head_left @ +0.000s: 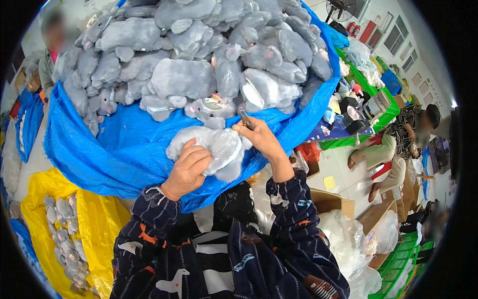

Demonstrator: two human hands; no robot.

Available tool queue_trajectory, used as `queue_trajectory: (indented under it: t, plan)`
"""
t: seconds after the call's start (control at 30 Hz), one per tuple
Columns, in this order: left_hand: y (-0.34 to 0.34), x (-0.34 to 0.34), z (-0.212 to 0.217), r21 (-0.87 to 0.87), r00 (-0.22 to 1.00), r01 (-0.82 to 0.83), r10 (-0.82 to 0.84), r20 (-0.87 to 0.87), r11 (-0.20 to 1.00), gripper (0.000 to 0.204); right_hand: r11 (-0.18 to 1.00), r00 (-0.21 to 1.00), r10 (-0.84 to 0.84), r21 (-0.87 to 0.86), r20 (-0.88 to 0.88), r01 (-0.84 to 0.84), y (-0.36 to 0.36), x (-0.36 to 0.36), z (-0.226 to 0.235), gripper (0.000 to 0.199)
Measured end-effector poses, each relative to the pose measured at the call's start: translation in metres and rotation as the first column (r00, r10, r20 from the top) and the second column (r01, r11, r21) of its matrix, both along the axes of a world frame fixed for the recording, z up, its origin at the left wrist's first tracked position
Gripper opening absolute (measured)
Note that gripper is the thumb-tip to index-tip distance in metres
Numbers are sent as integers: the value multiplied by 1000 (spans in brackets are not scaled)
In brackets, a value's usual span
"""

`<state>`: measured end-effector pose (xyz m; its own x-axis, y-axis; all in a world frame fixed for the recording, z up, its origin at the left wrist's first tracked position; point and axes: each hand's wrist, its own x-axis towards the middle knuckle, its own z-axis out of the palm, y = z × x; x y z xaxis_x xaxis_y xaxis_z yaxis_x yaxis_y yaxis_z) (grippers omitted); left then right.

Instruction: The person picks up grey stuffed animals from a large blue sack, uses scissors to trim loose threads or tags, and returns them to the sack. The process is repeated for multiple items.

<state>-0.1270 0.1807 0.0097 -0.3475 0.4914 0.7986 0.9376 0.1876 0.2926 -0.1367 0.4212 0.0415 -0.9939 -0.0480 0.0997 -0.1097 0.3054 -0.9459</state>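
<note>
A grey plush toy (215,142) with a pale strip along one side lies in front of me on the blue tarpaulin (134,172). My left hand (188,168) grips its near left side, fingers bent over the fur. In my right hand (264,143) are small metal thread snips (245,120), pointing up and away, at the toy's upper right edge. Whether the blades are open is too small to tell. Just beyond lies a plush animal head (211,107) with a pink nose, part of a large pile of grey plush pieces (181,78).
At lower left stands a yellow bag (102,224) with more small grey plush pieces. A table (333,130) with green-edged bins and small goods is on the right. Cardboard boxes (331,202) and clear plastic bags (343,244) lie at my right. Other people sit or stand farther off.
</note>
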Motion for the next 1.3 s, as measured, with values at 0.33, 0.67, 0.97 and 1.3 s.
queue_trajectory:
  t: [0.33,0.67,0.97,1.3]
  plan:
    - [-3,1,15,-43,993,-117,116,-16,992,35,753,724,193,573,-662,323,-88,95,36,30]
    - [-39,3,67,471,654,-7,-353,669,882,44,966,891,-223,-213,-395,147,-53,62,63,33]
    - [-32,11,25,773,133,-279,-774,619,570,48,818,939,-334,-519,-80,247,-78,26,-10,12]
    - [-36,28,-46,256,495,-354,-52,867,900,20,937,917,-337,-172,-213,305,-79,19,-16,18]
